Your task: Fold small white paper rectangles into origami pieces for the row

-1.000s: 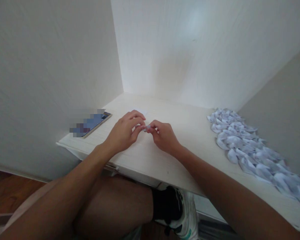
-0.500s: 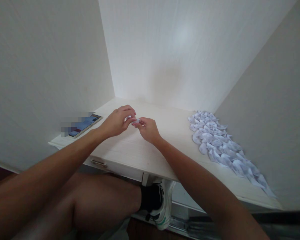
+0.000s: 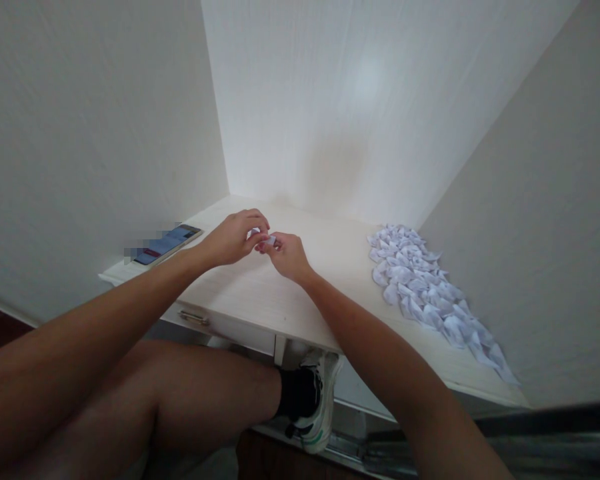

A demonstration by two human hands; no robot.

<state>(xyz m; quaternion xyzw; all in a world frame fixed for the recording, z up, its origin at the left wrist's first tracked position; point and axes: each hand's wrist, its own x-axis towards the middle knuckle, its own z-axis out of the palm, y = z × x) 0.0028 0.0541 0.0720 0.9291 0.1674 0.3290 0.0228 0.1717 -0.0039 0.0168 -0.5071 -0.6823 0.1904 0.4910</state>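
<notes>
Both bare hands meet above the white desk, left of its middle, at a small folded paper piece. The left hand is arched, its thumb and fingertips closed in a light pinch at the piece's near-left side, with a narrow gap inside the curl of the fingers. The right hand grips the same piece between thumb and bent forefinger, with the remaining fingers tucked in. The paper is largely covered by the fingers, and its exact fold cannot be told. Whether it touches the desktop cannot be determined either.

A smartphone lies face up near the left wall, its screen lit and its outer end obscured by pixelation. Along the right side, a long heap of white folded paper pieces lies on the desk close to the right wall. Below the desktop, a drawer carries a metal handle. A black sock and white sneaker show beneath the front edge.
</notes>
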